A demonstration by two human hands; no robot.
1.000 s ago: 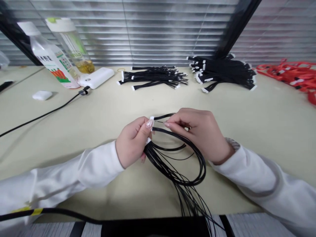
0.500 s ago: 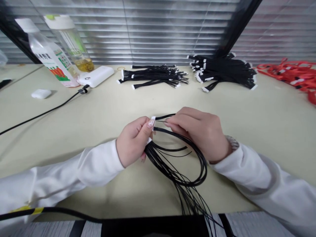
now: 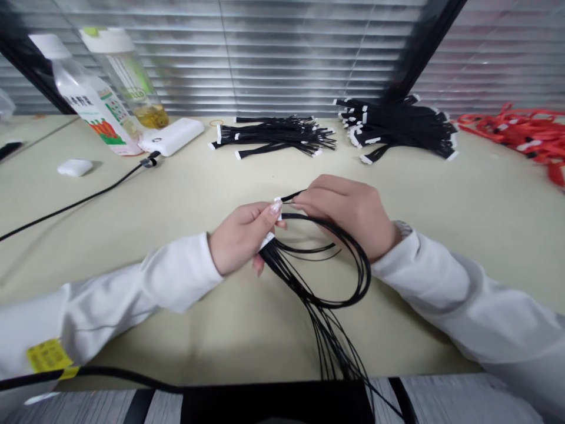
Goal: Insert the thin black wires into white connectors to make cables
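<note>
Between the thumb and fingers of my left hand [image 3: 245,235] are two white connectors of a black wire harness. The upper connector [image 3: 278,216] sits at the thumb tip, and the lower connector [image 3: 267,239] is partly covered by the hand. My right hand [image 3: 346,212] pinches a thin black wire [image 3: 288,203] close to the upper connector. Several black wires [image 3: 364,274] loop between the two connectors. Loose wire ends [image 3: 335,341] hang down over the table's front edge. The right fingertips are partly hidden behind the hand.
A pile of short black cables [image 3: 278,134] lies at the back, with a larger black cable pile [image 3: 401,129] beside it. Red cables [image 3: 525,135] are at far right. At left stand a plastic bottle [image 3: 90,100], a tumbler [image 3: 132,82], a white power bank [image 3: 174,136] and a white case [image 3: 75,167].
Both hands have risen slightly in the picture, carrying the harness with them. The right fingers have come a little closer to the left thumb. Both grips stay closed.
</note>
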